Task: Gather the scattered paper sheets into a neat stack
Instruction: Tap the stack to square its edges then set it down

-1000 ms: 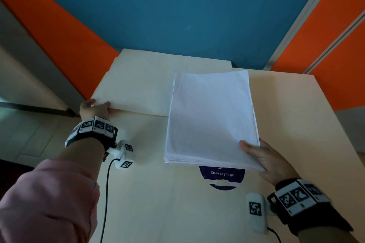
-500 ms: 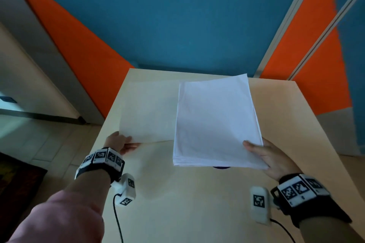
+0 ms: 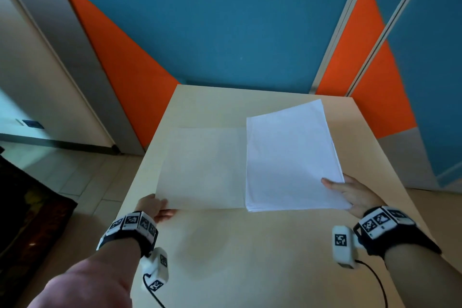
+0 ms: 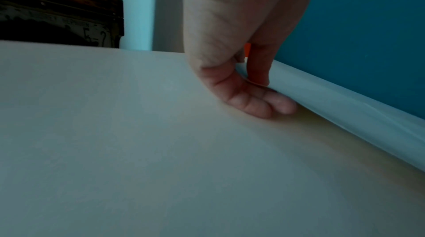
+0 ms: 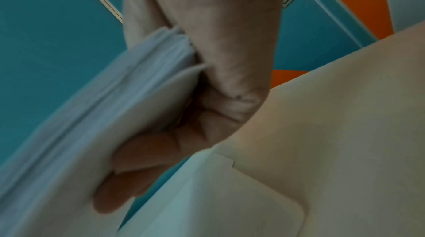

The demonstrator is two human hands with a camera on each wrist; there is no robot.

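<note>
A thick stack of white sheets (image 3: 290,157) is held above the right half of the pale table (image 3: 250,257). My right hand (image 3: 350,194) grips its near right corner, thumb on top and fingers (image 5: 138,164) underneath the stack (image 5: 87,106). A single cream-white sheet (image 3: 202,167) lies to the left, its right edge under the stack. My left hand (image 3: 155,206) pinches that sheet's near left corner. In the left wrist view the thumb and fingers (image 4: 257,99) close on the lifted sheet edge (image 4: 345,110).
The table's left edge (image 3: 150,157) drops to a tiled floor. A blue and orange wall (image 3: 225,32) stands right behind the table. A dark rug (image 3: 22,220) lies on the floor at the left.
Both hands have pulled the papers toward me. The left hand slid the single sheet nearer along the table. The stack's far end has tilted up, and the purple sticker beneath it is covered.
</note>
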